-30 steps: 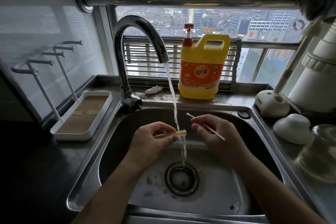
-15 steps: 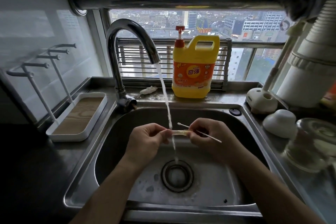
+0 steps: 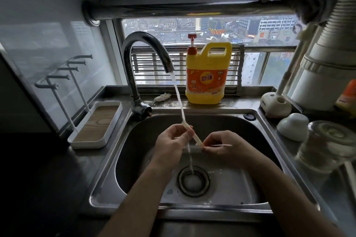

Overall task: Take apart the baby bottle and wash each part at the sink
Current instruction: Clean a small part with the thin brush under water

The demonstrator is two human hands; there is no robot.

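Note:
A thin translucent yellowish straw tube (image 3: 194,136) from the bottle is held slanted over the steel sink (image 3: 123,152), its upper end in the stream from the running faucet (image 3: 142,44). My left hand (image 3: 171,140) pinches the tube near its top. My right hand (image 3: 223,147) pinches the lower end and also holds a thin white stick-like brush (image 3: 221,145) that points right. A clear glass bottle body (image 3: 325,146) lies on the counter at the right, beside a white dome-shaped cap (image 3: 292,129).
A yellow dish soap jug (image 3: 208,77) stands on the ledge behind the sink. A white drying rack with pegs and tray (image 3: 96,123) sits at the left. A white brush holder (image 3: 275,105) and a corrugated duct stand at the right. The drain (image 3: 193,181) is below my hands.
The tube went from level to slanted, its top end raised into the stream by my left hand. My right hand dropped a little and the stick turned level. The camera tilted.

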